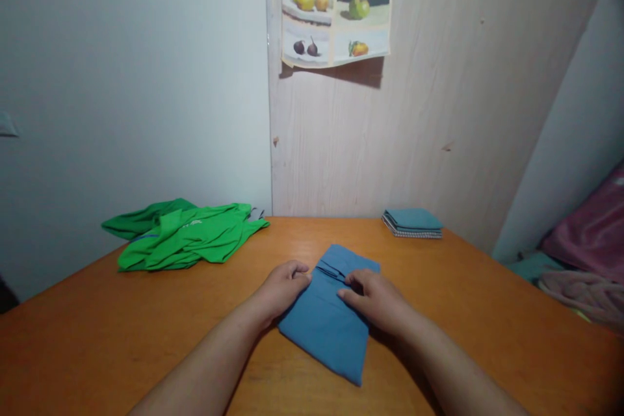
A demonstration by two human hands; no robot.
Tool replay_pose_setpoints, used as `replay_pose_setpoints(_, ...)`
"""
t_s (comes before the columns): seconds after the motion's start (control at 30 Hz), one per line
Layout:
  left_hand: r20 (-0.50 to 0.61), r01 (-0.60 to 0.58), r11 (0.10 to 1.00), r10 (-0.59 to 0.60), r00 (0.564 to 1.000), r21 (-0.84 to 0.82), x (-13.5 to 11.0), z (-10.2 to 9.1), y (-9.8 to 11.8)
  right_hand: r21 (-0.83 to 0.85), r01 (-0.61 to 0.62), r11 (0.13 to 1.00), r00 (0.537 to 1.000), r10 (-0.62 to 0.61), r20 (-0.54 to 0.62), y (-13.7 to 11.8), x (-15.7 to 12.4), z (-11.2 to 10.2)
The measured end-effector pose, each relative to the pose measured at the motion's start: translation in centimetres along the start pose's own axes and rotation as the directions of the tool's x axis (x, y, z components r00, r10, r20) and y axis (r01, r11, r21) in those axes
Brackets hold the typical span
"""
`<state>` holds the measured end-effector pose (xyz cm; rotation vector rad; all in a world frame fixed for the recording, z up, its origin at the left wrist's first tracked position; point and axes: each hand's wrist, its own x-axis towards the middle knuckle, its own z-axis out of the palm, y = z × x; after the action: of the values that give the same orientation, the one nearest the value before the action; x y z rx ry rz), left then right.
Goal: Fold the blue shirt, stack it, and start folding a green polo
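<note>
A blue cloth [326, 325], folded into a long flat piece, lies at a slant on the table in front of me. Dark narrow folds or straps [331, 272] run across its upper part. My left hand [285, 286] is closed at the cloth's left edge, with the thumb along the border and the other fingers partly hidden. On the right side, my right hand [375, 299] has its fingers bent over the cloth. Its thumb and forefinger are at the right end of the dark folds.
A crumpled green shirt [190, 234] lies at the table's back left. At the back right sits a stack of folded cloths [413, 223], teal on top. Fruit pictures [336, 19] hang on the wall behind the orange table [234, 364]. Pink fabric [592, 234] is at far right.
</note>
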<state>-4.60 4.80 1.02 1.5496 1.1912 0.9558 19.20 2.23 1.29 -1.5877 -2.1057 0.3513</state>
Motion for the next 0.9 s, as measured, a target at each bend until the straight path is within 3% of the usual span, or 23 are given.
replay_pose_setpoints(0.13, 0.022, 0.084, 0.986, -0.081, 0.996, -0.145, -0.4, 0.1, 0.3, -0.04, -0.012, 0.999, 1.0, 0.013, 0.023, -0.5, -0.2, -0.3)
replay_pose_setpoints(0.3, 0.093, 0.169, 0.966, -0.153, 0.984, -0.193, -0.8, 0.4, 0.6, 0.002, 0.028, 1.0, 0.999, -0.028, 0.028, -0.5, -0.2, -0.3)
replay_pose_setpoints(0.47, 0.202, 0.185, 0.963, -0.144, 0.969, -0.198, -0.7, 0.5, 0.4, 0.044, 0.059, 0.997, 0.998, -0.06, 0.028, -0.6, -0.4, 0.0)
replay_pose_setpoints(0.73, 0.059, 0.096, 0.995, -0.093, 0.994, -0.038, -0.4, 0.1, 0.2, -0.052, 0.014, 0.999, 0.996, -0.009, 0.089, -1.1, -0.3, 0.0)
replay_pose_setpoints(0.9, 0.055, 0.039, 0.999, -0.041, 0.998, 0.036, -0.5, 0.0, 0.6, -0.074, -0.04, 0.996, 0.994, 0.047, 0.1, -1.4, 0.3, 0.6)
